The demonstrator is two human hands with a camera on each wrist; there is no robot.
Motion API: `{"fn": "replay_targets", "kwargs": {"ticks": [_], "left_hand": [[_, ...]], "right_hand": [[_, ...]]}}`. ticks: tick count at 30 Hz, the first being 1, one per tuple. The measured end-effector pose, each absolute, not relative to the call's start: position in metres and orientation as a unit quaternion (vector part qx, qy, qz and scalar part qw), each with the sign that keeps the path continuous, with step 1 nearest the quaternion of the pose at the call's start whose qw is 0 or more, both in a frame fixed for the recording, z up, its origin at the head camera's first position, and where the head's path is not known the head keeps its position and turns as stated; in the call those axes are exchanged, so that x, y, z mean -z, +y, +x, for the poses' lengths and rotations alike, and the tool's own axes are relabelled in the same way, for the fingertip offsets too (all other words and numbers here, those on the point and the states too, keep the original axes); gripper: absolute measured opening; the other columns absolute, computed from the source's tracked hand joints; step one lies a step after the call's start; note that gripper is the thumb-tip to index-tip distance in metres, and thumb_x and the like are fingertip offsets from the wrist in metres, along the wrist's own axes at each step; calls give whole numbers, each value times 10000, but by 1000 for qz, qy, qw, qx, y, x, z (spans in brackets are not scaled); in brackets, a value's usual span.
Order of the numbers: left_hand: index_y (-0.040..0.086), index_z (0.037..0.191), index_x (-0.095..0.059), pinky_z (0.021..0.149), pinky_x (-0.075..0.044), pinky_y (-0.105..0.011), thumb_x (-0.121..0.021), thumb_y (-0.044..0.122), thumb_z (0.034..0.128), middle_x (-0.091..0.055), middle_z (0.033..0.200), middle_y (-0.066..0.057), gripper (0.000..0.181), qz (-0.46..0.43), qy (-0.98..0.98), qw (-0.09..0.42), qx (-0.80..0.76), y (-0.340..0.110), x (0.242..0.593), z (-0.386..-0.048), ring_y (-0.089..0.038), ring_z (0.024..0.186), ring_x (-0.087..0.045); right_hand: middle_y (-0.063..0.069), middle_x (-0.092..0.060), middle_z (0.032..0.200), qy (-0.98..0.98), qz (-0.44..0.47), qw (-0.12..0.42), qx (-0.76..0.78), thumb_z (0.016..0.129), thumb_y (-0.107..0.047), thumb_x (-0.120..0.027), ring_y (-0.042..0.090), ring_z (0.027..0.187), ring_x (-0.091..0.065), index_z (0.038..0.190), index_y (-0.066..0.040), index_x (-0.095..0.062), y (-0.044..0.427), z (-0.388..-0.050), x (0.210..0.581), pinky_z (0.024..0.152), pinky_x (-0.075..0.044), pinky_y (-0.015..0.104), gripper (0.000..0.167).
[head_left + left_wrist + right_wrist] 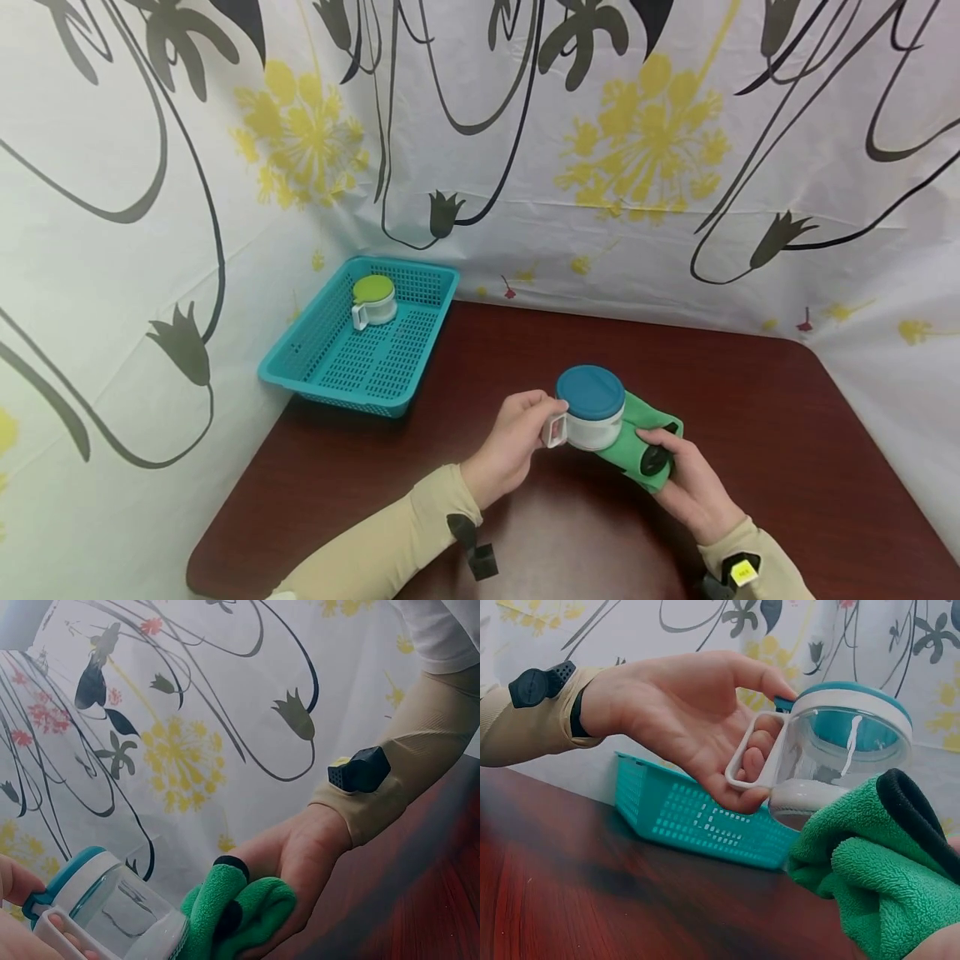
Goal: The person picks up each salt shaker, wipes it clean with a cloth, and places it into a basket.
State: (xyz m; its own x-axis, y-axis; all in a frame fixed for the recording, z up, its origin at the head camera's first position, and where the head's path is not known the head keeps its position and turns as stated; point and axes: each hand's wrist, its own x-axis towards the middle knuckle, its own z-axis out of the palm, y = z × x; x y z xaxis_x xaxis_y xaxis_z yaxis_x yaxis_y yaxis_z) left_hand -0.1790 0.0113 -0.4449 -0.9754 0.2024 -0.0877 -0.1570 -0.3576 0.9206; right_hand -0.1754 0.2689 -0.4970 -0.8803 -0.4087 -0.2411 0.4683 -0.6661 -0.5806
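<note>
A clear jar [594,429] with a blue lid [590,392] and white handle is held up over the table. My left hand [513,446] grips it by the handle, fingers through the loop and thumb at the lid's edge, as the right wrist view shows [682,724]. Folded in my right hand [693,487] is a green cloth [637,437] with black edging; it touches the jar's lower side in the right wrist view. The left wrist view shows the cloth [225,907] between my right hand [296,859] and the jar [127,907].
A teal perforated basket [300,379] stands at the table's back left, with a green-lidded jar [375,302] inside near its back. The dark red table [750,417] meets a patterned curtain [487,167] behind and at the left.
</note>
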Motion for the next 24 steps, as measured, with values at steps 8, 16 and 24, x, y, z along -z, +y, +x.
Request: {"fn": "replay_targets", "kwargs": {"ticks": [8,16,24], "left_hand": [[38,655,-507,657,-476,-295,-682,140,894,-484,676,-45,313,32,557,109,-823,9,442,-180,-183,699,-535],[47,637,-449,685,-437,-307,-688,176,905,-385,622,-28,382,33,566,96,-818,5,442,-189,-189,717,-489],[53,640,-461,726,-444,-318,-681,171,907,-385,626,-39,366,23,566,112,-816,7,445,-190,-200,753,-502]], "right_hand": [[1,-513,1338,314,21,259,913,1070,-82,-331,178,1192,-545,1378,-161,-411,256,-175,500,1063,-414,360,329],[97,-483,1455,274,-68,364,888,1006,12,-259,241,1328,-471,1465,-79,-362,215,-164,506,1133,-327,417,479],[66,-518,1406,278,-62,395,873,997,4,-236,224,1281,-507,1422,-88,-425,203,-155,511,1117,-346,396,474]]}}
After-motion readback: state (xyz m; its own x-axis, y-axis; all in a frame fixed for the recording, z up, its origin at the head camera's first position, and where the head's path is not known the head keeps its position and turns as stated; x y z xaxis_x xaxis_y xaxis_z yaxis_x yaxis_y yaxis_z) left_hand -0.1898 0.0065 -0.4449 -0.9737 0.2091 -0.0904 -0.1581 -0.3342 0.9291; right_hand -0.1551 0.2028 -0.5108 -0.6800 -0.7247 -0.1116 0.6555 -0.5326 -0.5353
